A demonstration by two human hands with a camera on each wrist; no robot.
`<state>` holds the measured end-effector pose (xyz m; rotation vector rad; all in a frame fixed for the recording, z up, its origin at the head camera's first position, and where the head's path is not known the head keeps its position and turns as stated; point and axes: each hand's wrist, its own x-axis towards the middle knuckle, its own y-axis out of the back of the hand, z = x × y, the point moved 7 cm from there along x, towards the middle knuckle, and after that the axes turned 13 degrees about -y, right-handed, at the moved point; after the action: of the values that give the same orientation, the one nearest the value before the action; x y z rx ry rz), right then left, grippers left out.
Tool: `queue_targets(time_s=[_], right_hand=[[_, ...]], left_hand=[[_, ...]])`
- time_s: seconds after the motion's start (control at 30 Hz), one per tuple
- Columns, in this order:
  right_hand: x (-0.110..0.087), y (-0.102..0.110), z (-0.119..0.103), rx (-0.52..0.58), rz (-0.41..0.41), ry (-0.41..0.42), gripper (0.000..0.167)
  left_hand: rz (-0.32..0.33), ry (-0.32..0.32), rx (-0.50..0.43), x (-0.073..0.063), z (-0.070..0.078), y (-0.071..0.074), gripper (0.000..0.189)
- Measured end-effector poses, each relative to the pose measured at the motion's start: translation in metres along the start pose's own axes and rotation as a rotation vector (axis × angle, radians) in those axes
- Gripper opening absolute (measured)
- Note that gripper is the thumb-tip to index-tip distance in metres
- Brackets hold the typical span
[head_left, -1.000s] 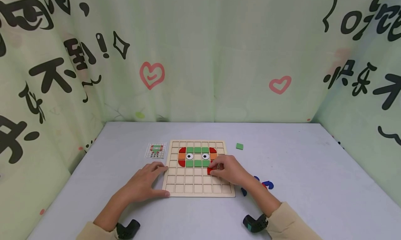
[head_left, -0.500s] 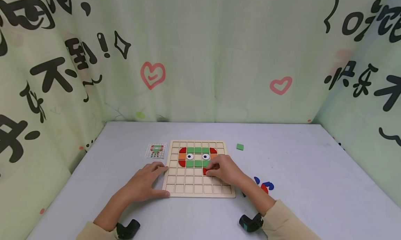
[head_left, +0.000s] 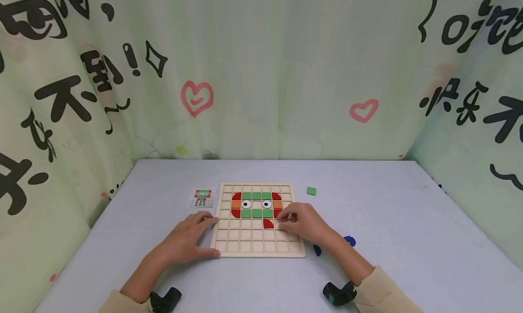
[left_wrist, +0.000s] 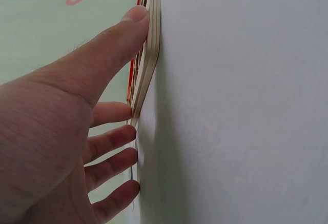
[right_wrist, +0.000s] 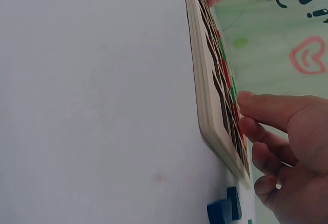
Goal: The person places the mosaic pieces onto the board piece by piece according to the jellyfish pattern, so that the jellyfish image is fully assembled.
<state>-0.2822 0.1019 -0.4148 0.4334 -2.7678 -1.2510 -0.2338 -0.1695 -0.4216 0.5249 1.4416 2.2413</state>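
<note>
A wooden grid board (head_left: pixel 245 247) lies on the table, with red, orange and green tiles and two eye tiles forming a head in its upper rows. Below that, a red quarter-round tile (head_left: pixel 268 223) sits in a cell. Beside that tile, on the right, my right hand (head_left: pixel 304 222) hovers low over the board, its thumb and forefinger slightly apart and no piece visible between them. My left hand (head_left: pixel 185 240) rests against the board's left edge, thumb at the near corner and fingers spread along the side.
A small picture card (head_left: pixel 202 197) lies left of the board. One green square tile (head_left: pixel 311 191) is at the back right. Blue pieces (head_left: pixel 317 250) lie near the right forearm, partly hidden by it. Light curtains enclose the table.
My right hand has let go of the red tile and drawn slightly right; the tile, first shifted one cell left, now stays on the board. My left hand has kept its place.
</note>
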Motion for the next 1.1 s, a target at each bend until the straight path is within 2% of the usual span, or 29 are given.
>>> queue_targets(time_s=[0.17, 0.43, 0.6, 0.93, 1.1], right_hand=[[-0.010, 0.015, 0.012, -0.001, 0.018, -0.037, 0.014], [-0.016, 0.040, 0.035, -0.057, 0.121, -0.114, 0.020], [-0.011, 0.053, 0.045, -0.076, 0.163, -0.129, 0.025], [0.004, 0.060, 0.059, -0.095, 0.178, -0.174, 0.028], [0.011, 0.064, 0.070, -0.103, 0.190, -0.232, 0.031]], left_hand=[[0.006, -0.012, 0.011, -0.001, 0.000, 0.001, 0.083], [0.010, -0.020, 0.007, -0.002, 0.001, 0.001, 0.082], [0.012, -0.021, 0.005, -0.001, 0.001, 0.000, 0.083], [0.016, -0.008, -0.002, -0.001, 0.000, 0.000, 0.081], [0.021, -0.015, -0.005, -0.001, 0.001, 0.001, 0.082]])
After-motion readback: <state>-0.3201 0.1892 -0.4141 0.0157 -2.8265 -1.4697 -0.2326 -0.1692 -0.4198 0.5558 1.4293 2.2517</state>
